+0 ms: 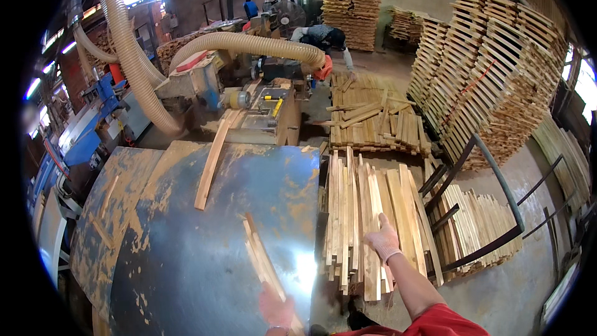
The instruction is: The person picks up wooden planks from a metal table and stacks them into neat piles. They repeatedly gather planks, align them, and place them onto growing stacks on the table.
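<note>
My left hand (pixel 275 306), in a pale glove, is closed round a pair of narrow wooden strips (pixel 261 255) that lie slantwise over the metal tabletop (pixel 186 255). To the right, my gloved right hand (pixel 384 241) grips a pale wooden strip (pixel 375 202) on top of a stack of strips (pixel 341 211); the undersides of its fingers are hidden. Farther off, a single wooden strip (pixel 211 165) reaches from the woodworking machine (pixel 258 118) onto the tabletop.
Sawdust and offcuts (pixel 102 230) lie on the table's left part. A ribbed hose (pixel 249 43) arches over the machine. Beyond it, another person (pixel 323 36) bends over a wood pile (pixel 373 112). A curved metal rail (pixel 507 193) and tall wood stacks (pixel 491 74) stand at right.
</note>
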`<action>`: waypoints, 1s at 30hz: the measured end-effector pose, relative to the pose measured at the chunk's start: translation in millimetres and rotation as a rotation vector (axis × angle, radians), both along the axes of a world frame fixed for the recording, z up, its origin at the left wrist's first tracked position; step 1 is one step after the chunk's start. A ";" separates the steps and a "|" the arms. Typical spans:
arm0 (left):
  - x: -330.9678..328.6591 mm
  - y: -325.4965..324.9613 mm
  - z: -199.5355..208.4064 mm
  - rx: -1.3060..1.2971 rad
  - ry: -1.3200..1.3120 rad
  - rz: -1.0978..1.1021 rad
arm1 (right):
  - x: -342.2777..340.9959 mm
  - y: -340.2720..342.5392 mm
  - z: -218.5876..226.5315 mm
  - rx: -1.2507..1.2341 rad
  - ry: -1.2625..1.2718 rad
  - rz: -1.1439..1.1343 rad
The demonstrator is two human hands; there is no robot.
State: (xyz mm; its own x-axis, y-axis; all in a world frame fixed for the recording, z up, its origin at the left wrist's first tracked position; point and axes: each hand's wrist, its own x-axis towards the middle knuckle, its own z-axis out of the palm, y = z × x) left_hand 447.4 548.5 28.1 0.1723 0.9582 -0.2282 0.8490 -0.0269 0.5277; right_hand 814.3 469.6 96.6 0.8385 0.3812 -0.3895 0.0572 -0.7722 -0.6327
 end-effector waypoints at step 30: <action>16.8 11.6 2.6 0.130 0.439 -0.252 | -149.7 53.8 -16.3 0.108 0.464 0.942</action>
State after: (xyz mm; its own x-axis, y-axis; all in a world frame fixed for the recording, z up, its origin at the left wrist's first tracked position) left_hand 464.3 560.1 30.7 0.3159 0.9247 -0.2126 0.9483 -0.3005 0.1023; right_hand 664.6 523.3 80.3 -0.0365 0.8527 -0.5211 0.3391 -0.4799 -0.8091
